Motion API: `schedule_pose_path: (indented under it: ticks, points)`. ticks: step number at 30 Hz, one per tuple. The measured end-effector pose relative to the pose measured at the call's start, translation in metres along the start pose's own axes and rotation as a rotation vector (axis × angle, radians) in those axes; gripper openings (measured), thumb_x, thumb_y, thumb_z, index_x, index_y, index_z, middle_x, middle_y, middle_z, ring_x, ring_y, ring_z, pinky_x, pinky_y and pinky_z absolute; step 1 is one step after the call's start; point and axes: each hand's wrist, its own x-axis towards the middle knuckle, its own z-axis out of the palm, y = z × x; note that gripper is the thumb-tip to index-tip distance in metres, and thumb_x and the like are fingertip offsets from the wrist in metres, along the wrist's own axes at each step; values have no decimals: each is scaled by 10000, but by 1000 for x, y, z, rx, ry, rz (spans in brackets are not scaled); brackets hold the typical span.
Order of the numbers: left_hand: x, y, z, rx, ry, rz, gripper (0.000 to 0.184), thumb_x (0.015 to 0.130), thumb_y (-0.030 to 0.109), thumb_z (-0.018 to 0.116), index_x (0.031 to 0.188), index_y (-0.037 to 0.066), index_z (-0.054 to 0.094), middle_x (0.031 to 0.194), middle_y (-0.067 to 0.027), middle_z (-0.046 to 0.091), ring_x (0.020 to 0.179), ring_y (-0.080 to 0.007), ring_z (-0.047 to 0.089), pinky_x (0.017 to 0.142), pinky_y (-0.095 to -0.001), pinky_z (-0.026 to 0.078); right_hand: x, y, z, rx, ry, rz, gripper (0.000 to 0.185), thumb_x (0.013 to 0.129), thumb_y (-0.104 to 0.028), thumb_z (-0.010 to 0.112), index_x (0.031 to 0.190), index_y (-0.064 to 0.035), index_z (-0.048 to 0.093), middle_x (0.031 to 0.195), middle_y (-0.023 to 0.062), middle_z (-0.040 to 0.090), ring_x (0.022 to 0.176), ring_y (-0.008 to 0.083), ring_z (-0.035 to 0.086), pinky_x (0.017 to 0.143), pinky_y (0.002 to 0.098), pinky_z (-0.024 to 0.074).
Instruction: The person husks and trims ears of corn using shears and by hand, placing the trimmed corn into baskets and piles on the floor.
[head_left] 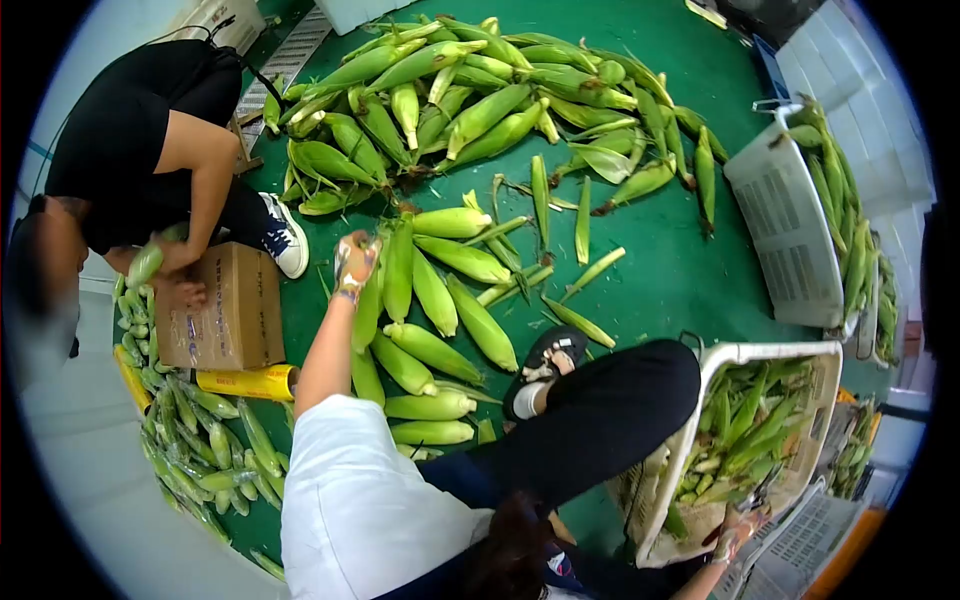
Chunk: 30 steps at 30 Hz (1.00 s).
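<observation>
My left hand (355, 262), in a patterned glove, reaches forward to a group of trimmed green ears of corn on the floor. Its fingers are closed at the stem end of one ear of corn (368, 305). Other trimmed ears (433, 350) lie beside it, pointing various ways. Far to the right, my right hand (736, 532), gloved too, is at the near rim of a white basket (650, 520) holding green husks and trimmings (745, 420). Its fingers are curled round a small dark item that I cannot make out.
A heap of unhusked corn (480, 100) spreads ahead on the green floor (690, 290). At left, a co-worker (150, 150) holds an ear over a cardboard box (225, 310), near wrapped ears (200, 440) and a yellow roll (245, 382). A filled crate (785, 220) stands right.
</observation>
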Motion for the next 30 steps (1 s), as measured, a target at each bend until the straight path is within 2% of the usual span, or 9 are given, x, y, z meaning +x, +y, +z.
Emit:
schedule_pose_path:
  ticks: [1,3,5,11,13,19,22,25,30]
  points:
    - [4,-10,3,37,-27,-107,452,668,386,682,795,-41,603,749,-189,616,693,-304,603,628,-371,471,14,-44,-75,6,-97,74,698,645,-454,683,1153,-10,504,1135,158,537,1105,326,445,1011,477,297]
    - [32,4,4,2,-60,-153,381,705,385,658,719,13,575,732,-154,620,674,-303,600,617,-374,465,-2,20,-3,94,166,-119,651,642,-397,702,1131,-8,518,1154,167,533,1090,316,470,971,446,343]
    - [81,-15,33,-55,159,-17,390,723,371,650,873,21,566,799,-169,627,741,-328,598,666,-390,470,13,-18,-85,322,-231,287,646,645,-390,701,1131,-6,517,1152,169,534,1086,317,474,966,443,347]
    - [214,-102,124,159,242,-970,974,690,521,547,1232,-210,200,1146,-326,464,954,-341,569,773,-448,477,35,-55,-142,412,-440,481,630,653,-371,699,1130,-2,515,1143,175,538,1073,318,484,951,431,359]
    - [230,-106,124,76,170,-1060,818,782,439,504,1276,-121,169,1148,-246,460,932,-290,554,714,-438,483,40,-61,-149,421,-465,503,625,656,-364,699,1130,-1,515,1140,178,539,1068,319,488,946,428,362]
    - [127,-1,46,-780,405,-722,405,829,348,557,1028,-3,524,709,-100,605,525,-239,565,489,-335,484,50,-88,-167,507,-513,544,610,664,-344,697,1130,3,513,1132,184,543,1055,320,498,930,416,374]
    - [13,84,-4,-692,185,-731,404,849,304,541,1120,13,473,1074,-103,540,814,-183,548,566,-318,464,56,-101,-179,586,-494,527,602,668,-335,696,1130,5,512,1128,187,545,1049,321,503,923,411,380]
    - [-58,103,-5,-976,93,-255,318,857,143,544,1125,-12,474,976,-45,571,834,-134,542,742,-272,447,67,-118,-194,774,-181,379,569,700,-280,677,1149,15,491,1101,197,558,1005,322,530,870,389,409]
    - [-71,285,-45,-419,-306,460,343,789,211,625,991,-52,536,788,-160,597,687,-234,567,670,-331,454,108,-157,-300,866,-219,288,433,727,-234,660,1083,-14,549,1109,165,552,1010,327,521,875,398,412]
